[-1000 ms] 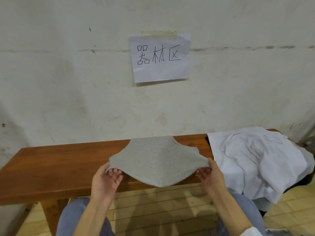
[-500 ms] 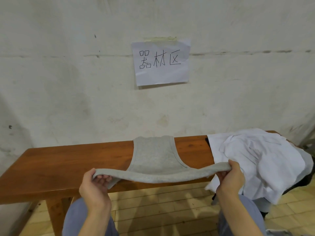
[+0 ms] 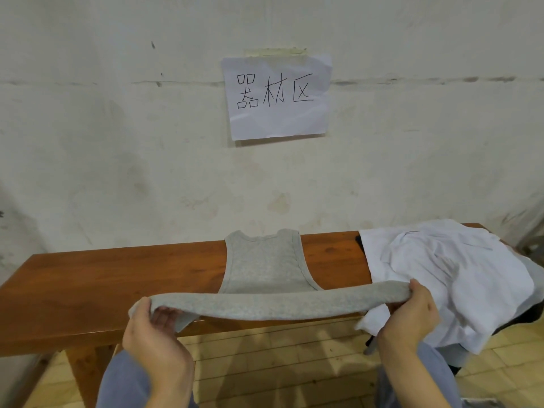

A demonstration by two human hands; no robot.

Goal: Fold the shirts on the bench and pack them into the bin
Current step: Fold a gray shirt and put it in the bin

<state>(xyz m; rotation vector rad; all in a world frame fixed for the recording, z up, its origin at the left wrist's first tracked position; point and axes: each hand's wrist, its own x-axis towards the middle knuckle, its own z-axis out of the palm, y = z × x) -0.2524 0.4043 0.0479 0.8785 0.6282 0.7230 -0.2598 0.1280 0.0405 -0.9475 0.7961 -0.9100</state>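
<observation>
A grey tank top [image 3: 263, 266] lies on the wooden worktop [image 3: 117, 281], about midway along its length. Its shoulder straps and neckline are at the worktop's back edge by the wall, and its body runs forward toward the front edge. The hem is lifted off the worktop and pulled out sideways into a taut band over the front edge, sagging a little in the middle.

The left hand [image 3: 153, 337] holds the left end of that band. Its fingers [image 3: 164, 315] are curled under the cloth, which drapes over them, and are clamped on the hem. The right hand [image 3: 409, 316] holds the right end, back of the hand up, with its fingers [image 3: 419, 287] wrapped over the cloth and closed on it. Both hands are in front of the worktop's front edge, above the person's knees in blue-grey trousers [image 3: 126, 378].

On the right end of the worktop a rumpled white shirt [image 3: 441, 272] is spread out and spills over the front edge, its lower corner hanging behind the right hand. A grey garment [image 3: 537, 278] shows from under it at the worktop's far right end. Something dark [image 3: 518, 319] lies below that, and what it is cannot be told.

Above the worktop, a sheet of white paper [image 3: 278, 95] with handwritten characters is taped to the stained pale wall [image 3: 117, 142]. Below the worktop is a floor of light wooden boards [image 3: 279, 363].
</observation>
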